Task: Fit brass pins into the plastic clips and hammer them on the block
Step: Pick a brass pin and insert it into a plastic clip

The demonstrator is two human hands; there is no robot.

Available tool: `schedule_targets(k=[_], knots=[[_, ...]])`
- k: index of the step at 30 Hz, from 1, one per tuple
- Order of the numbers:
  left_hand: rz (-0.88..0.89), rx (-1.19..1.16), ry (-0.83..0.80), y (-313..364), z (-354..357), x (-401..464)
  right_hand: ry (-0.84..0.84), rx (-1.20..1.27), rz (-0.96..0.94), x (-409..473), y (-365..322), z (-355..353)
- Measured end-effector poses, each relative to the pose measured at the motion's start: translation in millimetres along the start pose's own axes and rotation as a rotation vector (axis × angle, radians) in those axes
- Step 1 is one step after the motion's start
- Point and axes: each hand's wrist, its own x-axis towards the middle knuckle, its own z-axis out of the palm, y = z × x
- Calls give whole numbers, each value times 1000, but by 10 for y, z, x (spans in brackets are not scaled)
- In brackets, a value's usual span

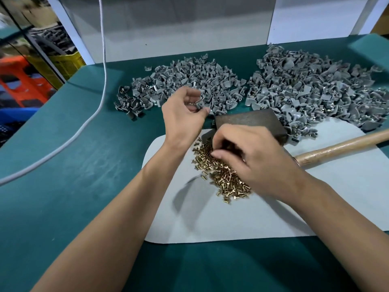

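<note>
**Hands at the pins and clips**

The left hand (183,114) pinches a grey clip (199,103) just in front of the left clip pile (185,81). The right hand (250,157) curls its fingers into the heap of brass pins (219,175) on the pale mat (231,218). Behind it sits the dark block (250,123); a hammer handle (341,148) lies to the right, near the bigger clip pile (311,85).

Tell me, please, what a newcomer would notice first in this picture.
First, two big heaps of grey clips across the back of the green table. Next, the shiny pile of brass pins on the pale mat, where the right hand picks. The left hand holds a clip beside the dark block.
</note>
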Motion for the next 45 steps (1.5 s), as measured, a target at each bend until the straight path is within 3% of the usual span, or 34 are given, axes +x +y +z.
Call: schedule_targets(k=[6,10,15,20,33,45], knots=[[40,-203,-59,133,62,-55,326,349,251,-29,184,-135],[141,-287,-203,204,86,-141,423,276,316,-12,312,-252],[333,-213,-344,315,126,-255,448,150,366,5,349,-273],[398,-134,-390,359,187,-335,532,115,421,-2,333,-255],[584,141,-339,491,192,-417,526,-4,485,-10,268,-254],[573,183,-272,477,302,-491,526,-229,362,14,114,-182]])
